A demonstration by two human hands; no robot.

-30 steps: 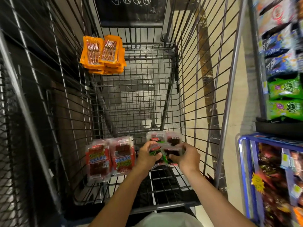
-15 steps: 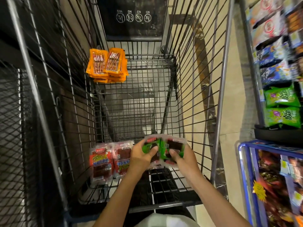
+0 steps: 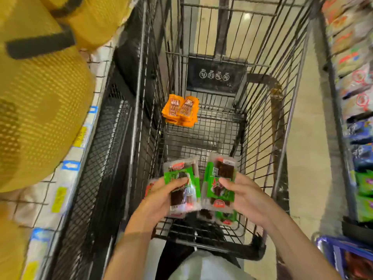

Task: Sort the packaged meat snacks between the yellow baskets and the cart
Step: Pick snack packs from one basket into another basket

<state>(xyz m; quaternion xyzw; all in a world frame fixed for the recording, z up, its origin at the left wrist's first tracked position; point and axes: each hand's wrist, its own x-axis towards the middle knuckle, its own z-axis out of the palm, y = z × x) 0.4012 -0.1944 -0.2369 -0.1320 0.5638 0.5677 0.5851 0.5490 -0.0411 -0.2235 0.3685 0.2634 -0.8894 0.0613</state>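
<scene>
The left hand (image 3: pixel 159 201) grips a green pack (image 3: pixel 181 178). The right hand (image 3: pixel 248 197) grips a second green pack (image 3: pixel 221 178) just beside it, both over the near end of the cart (image 3: pixel 216 85). Orange packs (image 3: pixel 180 110) lie far left inside, and yellow baskets (image 3: pixel 40 118) sit outside to the left.

**Wire metal, shiny film, perforated plastic**

The cart (image 3: pixel 290 118) is of dark metal wire with a dull, matt finish; its thicker side rails are lighter grey metal. A black plate (image 3: pixel 216 75) on its far wall looks flat and matt. The green-labelled packs (image 3: pixel 179 174) are clear plastic film, glossy. The orange packs (image 3: pixel 180 110) are glossy plastic too, each with a clear window. The yellow baskets (image 3: pixel 40 118) are perforated matt plastic. The floor (image 3: pixel 308 138) is smooth and slightly shiny.
</scene>
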